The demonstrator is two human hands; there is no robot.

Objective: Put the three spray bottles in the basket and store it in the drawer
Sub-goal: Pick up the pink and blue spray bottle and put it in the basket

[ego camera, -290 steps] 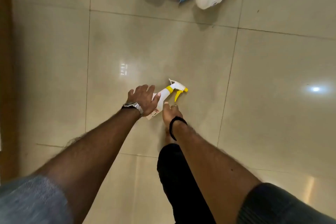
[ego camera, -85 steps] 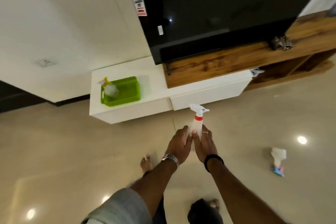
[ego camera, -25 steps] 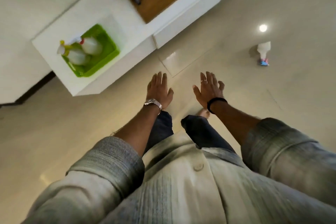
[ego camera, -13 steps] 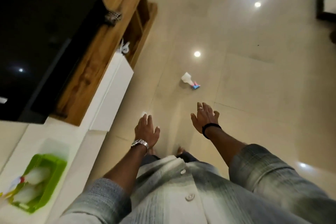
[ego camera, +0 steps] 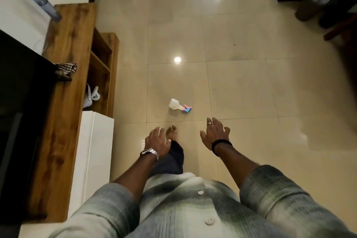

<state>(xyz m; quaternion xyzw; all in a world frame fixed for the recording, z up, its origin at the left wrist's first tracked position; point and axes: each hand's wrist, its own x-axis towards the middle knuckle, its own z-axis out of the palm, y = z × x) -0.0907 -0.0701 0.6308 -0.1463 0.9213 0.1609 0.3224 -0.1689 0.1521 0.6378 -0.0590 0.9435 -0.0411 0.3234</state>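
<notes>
White spray bottle [ego camera: 175, 104] (pink-and-blue trigger head) lying on side on floor, head pointing right.

Spray bottle [ego camera: 174, 104] on floor [ego camera: 241, 87] ahead of hands; cabinet [ego camera: 65, 102] at left.

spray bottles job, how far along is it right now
Done: cannot be confirmed here, since the basket is out of view. In hand: nothing; the left hand and right hand are both open and empty, held out toward the floor. Left: one spray bottle with a blue and pink head lies on its side on the tiled floor ahead; it needs collecting, then the basket goes in the drawer.
</notes>
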